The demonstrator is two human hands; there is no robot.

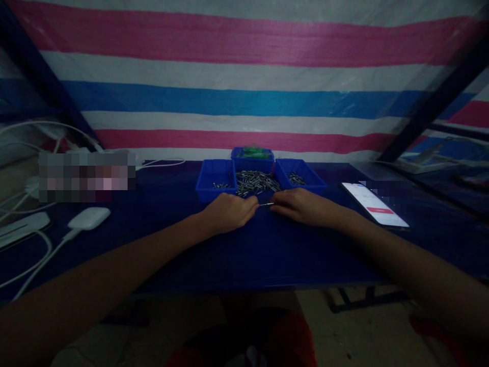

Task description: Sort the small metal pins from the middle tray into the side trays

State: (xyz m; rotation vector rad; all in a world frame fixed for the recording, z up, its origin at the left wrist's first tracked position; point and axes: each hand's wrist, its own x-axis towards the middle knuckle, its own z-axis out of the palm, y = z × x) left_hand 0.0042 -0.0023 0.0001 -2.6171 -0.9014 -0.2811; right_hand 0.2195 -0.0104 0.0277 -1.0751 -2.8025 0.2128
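Observation:
My left hand (pixel 231 212) is closed in a pinch on one end of a thin, shiny metal pin (pixel 266 204). The pin's other end reaches the fingers of my right hand (pixel 301 205), which are bent and pressed together around it. Just beyond both hands lies a heap of small metal pins (pixel 256 182) on the blue table (pixel 244 260). A blue bin (pixel 208 176) with some metal pieces stands left of the heap, and another blue bin (pixel 309 175) with similar pieces stands right. The exact shape of the held pin is too small and dim to tell.
Behind the heap, a third blue bin (pixel 252 162) holds green items (pixel 252 152). A lit phone (pixel 376 205) lies to the right. A white charger (pixel 89 218) and cables (pixel 46 255) are on the left. A striped sheet (pixel 244 102) hangs behind the table.

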